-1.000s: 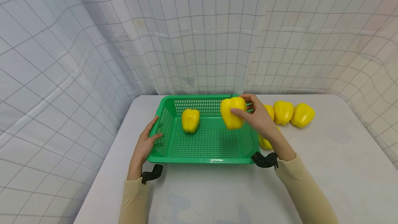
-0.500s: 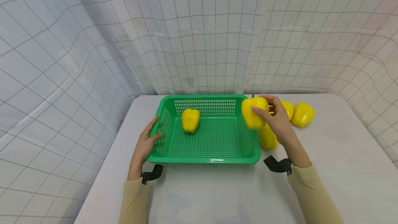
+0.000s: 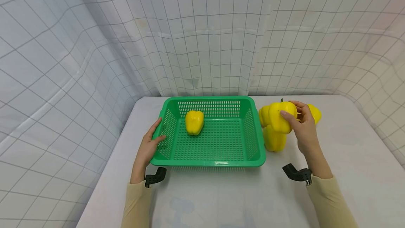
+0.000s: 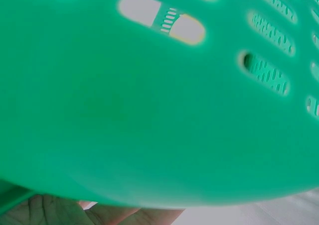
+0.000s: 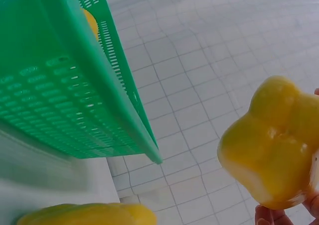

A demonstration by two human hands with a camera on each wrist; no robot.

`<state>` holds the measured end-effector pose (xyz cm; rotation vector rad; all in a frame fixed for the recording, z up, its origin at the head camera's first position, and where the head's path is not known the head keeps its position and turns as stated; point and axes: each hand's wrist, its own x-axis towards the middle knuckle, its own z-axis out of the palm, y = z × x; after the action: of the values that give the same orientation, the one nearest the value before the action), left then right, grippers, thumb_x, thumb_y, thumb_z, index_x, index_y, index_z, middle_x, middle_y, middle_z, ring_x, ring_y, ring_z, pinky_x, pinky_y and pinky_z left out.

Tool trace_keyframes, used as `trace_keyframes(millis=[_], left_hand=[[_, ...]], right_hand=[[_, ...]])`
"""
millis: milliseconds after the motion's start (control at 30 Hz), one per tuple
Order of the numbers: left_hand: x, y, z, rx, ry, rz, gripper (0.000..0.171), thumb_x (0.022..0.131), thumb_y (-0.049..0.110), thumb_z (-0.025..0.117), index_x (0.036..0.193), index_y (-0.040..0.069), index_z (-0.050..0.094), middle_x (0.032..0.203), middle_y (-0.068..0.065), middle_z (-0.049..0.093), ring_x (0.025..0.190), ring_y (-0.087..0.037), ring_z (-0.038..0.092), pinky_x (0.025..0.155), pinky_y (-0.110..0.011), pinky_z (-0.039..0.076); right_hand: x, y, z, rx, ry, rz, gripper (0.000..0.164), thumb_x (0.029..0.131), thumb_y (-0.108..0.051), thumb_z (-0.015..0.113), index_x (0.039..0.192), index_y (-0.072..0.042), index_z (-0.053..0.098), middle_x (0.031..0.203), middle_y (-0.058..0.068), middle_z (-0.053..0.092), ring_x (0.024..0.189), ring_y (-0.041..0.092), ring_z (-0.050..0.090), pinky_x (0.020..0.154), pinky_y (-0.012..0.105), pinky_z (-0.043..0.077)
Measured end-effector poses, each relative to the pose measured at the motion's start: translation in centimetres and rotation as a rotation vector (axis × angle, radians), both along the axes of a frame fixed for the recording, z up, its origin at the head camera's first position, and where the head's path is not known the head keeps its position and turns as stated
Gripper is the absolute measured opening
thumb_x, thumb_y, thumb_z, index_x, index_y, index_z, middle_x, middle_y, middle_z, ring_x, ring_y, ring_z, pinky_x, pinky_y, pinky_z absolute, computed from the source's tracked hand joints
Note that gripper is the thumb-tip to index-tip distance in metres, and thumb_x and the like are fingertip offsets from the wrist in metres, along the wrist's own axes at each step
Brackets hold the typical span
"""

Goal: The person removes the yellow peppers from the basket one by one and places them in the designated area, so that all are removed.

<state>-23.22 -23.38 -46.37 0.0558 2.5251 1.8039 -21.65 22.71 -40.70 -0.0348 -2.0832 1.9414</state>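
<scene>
My right hand [image 3: 305, 127] pinches a yellow bell pepper [image 3: 282, 118] between thumb and fingers, its green stem upward. It is held over the other peppers, right of the basket. In the right wrist view the held bell pepper [image 5: 271, 145] shows its lobed bottom, with fingertips at its lower edge. My left hand [image 3: 148, 146] grips the left rim of a green plastic basket [image 3: 209, 163], thumb inside the wall. One yellow bell pepper [image 3: 194, 123] lies in the basket, toward its back left. The basket wall [image 4: 124, 110] fills most of the left wrist view.
Beside the basket's right wall another yellow pepper [image 3: 274, 140] lies on the white table [image 3: 202, 200]. Behind the held one, a pepper [image 3: 263, 116] shows at the left and another [image 3: 315, 113] partly behind my right hand. A grid-patterned curtain [image 3: 209, 45] stands along the back.
My right hand has carried the yellow bell pepper from over the basket's right part out to the right, above the other peppers. The left hand and basket stay in place.
</scene>
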Motion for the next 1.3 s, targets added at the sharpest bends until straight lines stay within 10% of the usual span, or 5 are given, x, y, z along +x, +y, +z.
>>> trace_keyframes(millis=[667,1300], left_hand=[[-0.1,0.0,0.1,0.007,-0.002,0.005,0.064,0.097,0.007,0.051,0.153,0.024,0.024,0.156,-0.005,0.013,0.14,-0.029,0.014,0.106,-0.053,0.02],[0.0,0.1,0.0,0.004,-0.007,0.005,0.064,0.097,0.007,0.052,0.152,0.025,0.024,0.156,-0.005,0.015,0.14,-0.028,0.014,0.107,-0.053,0.019]], right_hand=[[0.0,4.5,-3.0,0.058,-0.095,-0.158,0.034,0.09,-0.021,0.066,0.119,-0.023,0.05,0.111,-0.005,0.04,0.09,0.012,0.039,0.07,0.012,0.042],[0.2,6.6,-5.3,0.188,-0.242,-0.172,0.07,0.091,-0.037,0.063,0.144,-0.005,0.033,0.117,-0.001,0.038,0.092,0.011,0.038,0.072,0.009,0.039]])
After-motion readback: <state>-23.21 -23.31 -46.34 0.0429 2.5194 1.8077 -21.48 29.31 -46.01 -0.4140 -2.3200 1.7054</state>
